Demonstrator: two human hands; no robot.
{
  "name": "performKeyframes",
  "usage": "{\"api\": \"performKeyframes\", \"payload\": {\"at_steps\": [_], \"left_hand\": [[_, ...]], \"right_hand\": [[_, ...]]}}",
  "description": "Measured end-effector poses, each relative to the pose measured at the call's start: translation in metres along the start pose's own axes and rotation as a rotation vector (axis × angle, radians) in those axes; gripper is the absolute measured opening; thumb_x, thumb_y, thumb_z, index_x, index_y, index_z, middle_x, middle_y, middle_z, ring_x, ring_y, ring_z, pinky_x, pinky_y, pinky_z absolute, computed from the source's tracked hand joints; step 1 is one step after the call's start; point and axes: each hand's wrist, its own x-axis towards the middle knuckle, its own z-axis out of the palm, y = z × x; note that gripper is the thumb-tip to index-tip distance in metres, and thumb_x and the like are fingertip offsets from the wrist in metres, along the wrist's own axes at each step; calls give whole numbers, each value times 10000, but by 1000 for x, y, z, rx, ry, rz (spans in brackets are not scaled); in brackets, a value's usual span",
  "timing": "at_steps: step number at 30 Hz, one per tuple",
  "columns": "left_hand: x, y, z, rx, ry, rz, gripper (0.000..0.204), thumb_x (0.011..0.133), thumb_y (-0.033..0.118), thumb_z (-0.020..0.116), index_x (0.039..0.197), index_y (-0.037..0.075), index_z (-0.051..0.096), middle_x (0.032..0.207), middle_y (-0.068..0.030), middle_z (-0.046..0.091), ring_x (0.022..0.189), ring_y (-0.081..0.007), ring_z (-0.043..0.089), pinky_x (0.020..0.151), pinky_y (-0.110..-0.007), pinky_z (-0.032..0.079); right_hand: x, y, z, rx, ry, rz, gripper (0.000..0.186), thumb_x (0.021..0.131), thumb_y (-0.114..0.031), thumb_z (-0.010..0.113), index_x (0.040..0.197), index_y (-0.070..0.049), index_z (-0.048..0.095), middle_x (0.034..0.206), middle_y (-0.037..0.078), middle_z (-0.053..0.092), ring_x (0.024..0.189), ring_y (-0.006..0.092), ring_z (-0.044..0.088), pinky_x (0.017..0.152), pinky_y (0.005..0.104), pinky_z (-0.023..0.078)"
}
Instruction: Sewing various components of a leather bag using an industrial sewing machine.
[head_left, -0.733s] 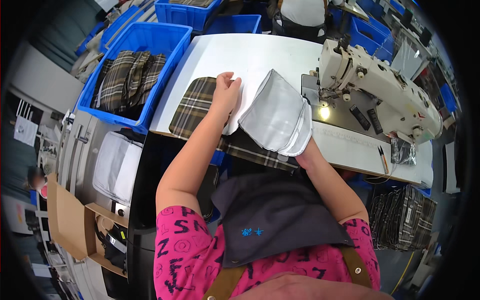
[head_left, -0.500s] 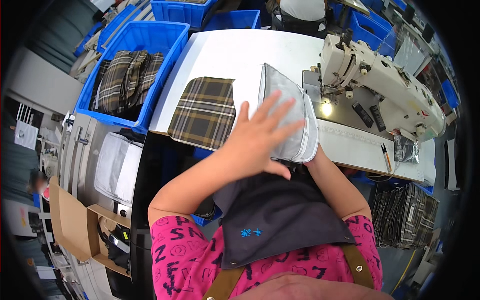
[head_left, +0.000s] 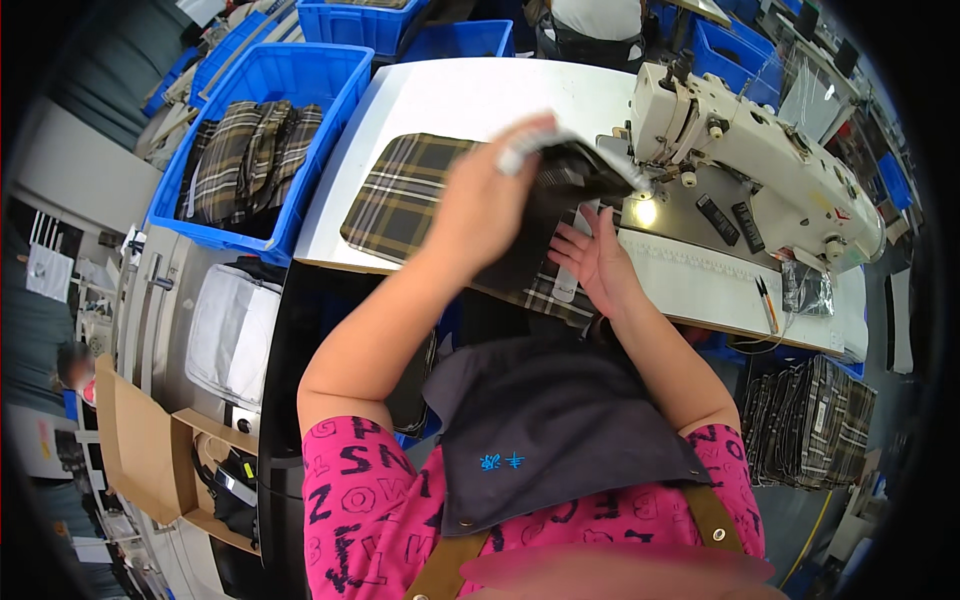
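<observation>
My left hand is closed on a fabric piece with a pale, piped-looking edge, lifting it over the white sewing table. The raised part of this piece is dark and smeared by motion; its plaid lower part hangs at the table's front edge and carries a white strip. Palm up, my right hand has its fingers stretched out against the piece beside the strip. Left of my left hand a flat brown plaid panel lies on the table, partly covered by the hand and the lifted piece.
A white sewing machine with its lamp lit stands at the right. Tweezers and a pen-like tool lie beside a small clear bag. A blue bin of plaid pieces stands left; stacked plaid pieces are at lower right.
The pale-lined piece that lay grey side up is now lifted and turned, showing dark and plaid fabric. My left hand went from spread to gripping; my right hand now shows its palm.
</observation>
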Motion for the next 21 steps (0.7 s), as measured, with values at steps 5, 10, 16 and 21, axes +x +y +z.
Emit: {"api": "performKeyframes", "payload": {"at_steps": [5,10,16,21], "left_hand": [[18,11,-43,-1056,461,-213,340,1097,221,574,1352,0,612,1285,-138,706,1195,-293,682,1072,-446,539],[17,-7,-80,-1285,556,-179,482,1146,346,427,1430,-20,562,1459,-200,607,1350,-373,580,1183,-505,438],[-45,-136,-86,-1133,754,-262,498,1146,323,433,1507,-18,470,1516,-204,553,1383,-374,554,1188,-490,433],[-74,-207,-54,-159,946,-393,681,1033,105,601,1637,36,294,1672,-211,321,1523,-303,369,1227,-400,323]], "right_hand": [[7,-10,5,-96,33,11,829,1061,-371,648,1678,-74,182,1342,158,617,1151,260,660,1003,412,541],[12,-23,-3,-163,75,-132,649,1029,-94,643,1615,-109,366,1117,59,673,960,152,666,807,331,539],[-8,-40,-27,-487,154,-203,403,1033,-77,608,1434,-67,639,863,-44,607,707,44,566,636,210,466],[8,-16,-53,-961,161,-291,404,1031,-68,597,1431,-76,650,839,-34,653,655,29,492,585,230,425]]}}
